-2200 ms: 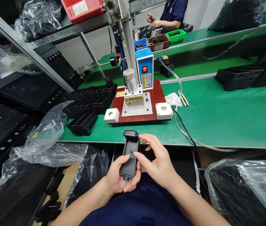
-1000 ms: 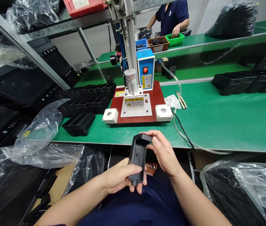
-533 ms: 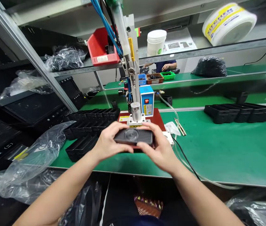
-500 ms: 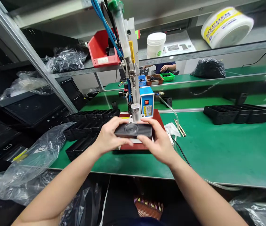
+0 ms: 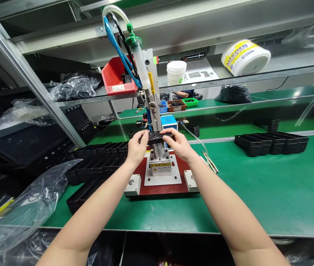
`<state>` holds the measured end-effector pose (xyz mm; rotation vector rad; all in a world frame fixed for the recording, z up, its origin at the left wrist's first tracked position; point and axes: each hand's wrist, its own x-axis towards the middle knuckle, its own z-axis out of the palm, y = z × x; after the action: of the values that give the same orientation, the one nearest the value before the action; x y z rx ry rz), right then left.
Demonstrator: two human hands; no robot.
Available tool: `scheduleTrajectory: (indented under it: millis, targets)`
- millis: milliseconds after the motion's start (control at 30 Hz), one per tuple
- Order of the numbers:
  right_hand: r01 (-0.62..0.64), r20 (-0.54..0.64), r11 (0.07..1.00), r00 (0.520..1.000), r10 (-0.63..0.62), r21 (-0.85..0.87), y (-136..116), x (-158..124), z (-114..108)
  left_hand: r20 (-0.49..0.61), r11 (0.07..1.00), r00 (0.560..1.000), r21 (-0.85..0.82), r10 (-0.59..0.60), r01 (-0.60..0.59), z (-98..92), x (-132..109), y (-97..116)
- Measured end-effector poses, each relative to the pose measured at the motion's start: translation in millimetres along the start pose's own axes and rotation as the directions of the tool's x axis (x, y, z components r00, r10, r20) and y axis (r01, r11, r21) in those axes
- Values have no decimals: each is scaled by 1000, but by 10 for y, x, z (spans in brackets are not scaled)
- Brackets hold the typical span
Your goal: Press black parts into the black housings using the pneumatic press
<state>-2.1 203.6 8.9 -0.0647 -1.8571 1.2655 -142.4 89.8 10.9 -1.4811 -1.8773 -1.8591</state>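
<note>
Both hands grip the black part between them by its opposite ends.

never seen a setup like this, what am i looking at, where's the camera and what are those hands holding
There's no robot here: these are a person's two bare hands, seen from one camera worn on the head, looking forward and down. The left hand and right hand share a grip on a flat black part, one at each end. It is held in front of an upright machine, around the top of its metal cylinder; whether they touch is hard to tell. The machine stands on a red base with two white button boxes. On the green table, black trough-shaped pieces stand in rows on both sides.
</note>
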Motion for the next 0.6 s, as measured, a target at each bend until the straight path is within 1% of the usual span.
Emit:
scheduleTrajectory:
  millis: [67,133,233,333,400,533,600]
  targets:
    - [-95,-10,992,995,96,84,33,14,-12,15,998,999,37,-41,40,44,28,23]
    - [-121,-34,986,992,125,117,57,19,-8,2,998,998,29,-55,55,83,53,27]
    - [-61,-51,995,997,65,81,64,-7,12,-93,1000,996,-16,-5,3,124,41,15]
    - [-32,-44,999,998,34,35,55,-38,18,-144,1000,989,-12,20,-22,140,-14,19]
    - [-36,-34,999,999,37,41,58,-38,11,-160,999,986,29,47,-43,138,-59,33]
    - [16,-10,997,1000,-16,79,118,-4,-12,-206,976,961,151,185,-156,123,-151,66]
    - [34,10,993,999,-35,112,177,8,-25,-218,960,947,203,235,-192,123,-178,80]
